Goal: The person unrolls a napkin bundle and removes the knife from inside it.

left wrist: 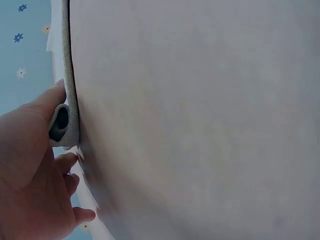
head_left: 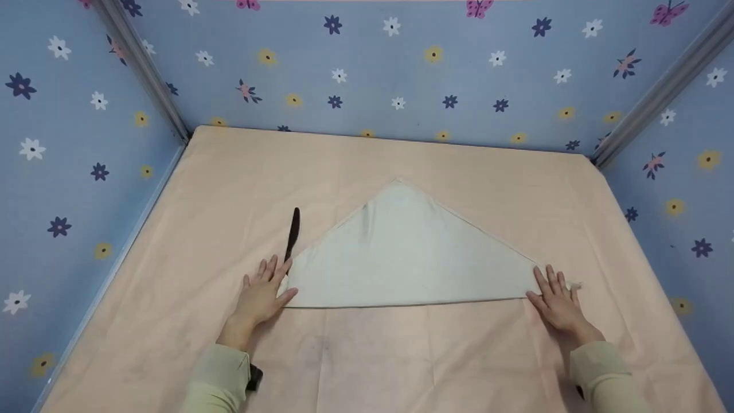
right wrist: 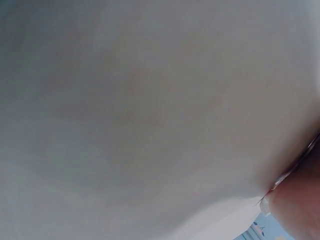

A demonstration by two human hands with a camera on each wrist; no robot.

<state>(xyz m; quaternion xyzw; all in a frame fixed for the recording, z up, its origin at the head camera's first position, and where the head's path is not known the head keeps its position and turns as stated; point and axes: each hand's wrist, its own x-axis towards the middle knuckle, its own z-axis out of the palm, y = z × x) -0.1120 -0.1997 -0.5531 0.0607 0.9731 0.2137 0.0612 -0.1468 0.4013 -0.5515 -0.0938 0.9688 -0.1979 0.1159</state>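
Observation:
A pale, off-white cloth (head_left: 413, 252) lies folded into a broad triangle, its peak pointing away from me and its long fold towards me. My left hand (head_left: 261, 298) rests at the left corner, fingers spread and thumb on the cloth. In the left wrist view that cloth end (left wrist: 71, 125) curls into a small loop beside the thumb. Just beyond the left fingers lies a dark, slim knife-like utensil (head_left: 293, 229); its lower end is partly hidden. My right hand (head_left: 559, 304) presses flat-fingered on the right corner, where a small cloth tip (head_left: 576, 285) sticks out past the fingers.
A peach-coloured covering (head_left: 373, 355) with light creases spreads over the table. Blue flowered walls (head_left: 367, 69) stand behind it and on both sides, with grey posts (head_left: 146, 69) in the corners.

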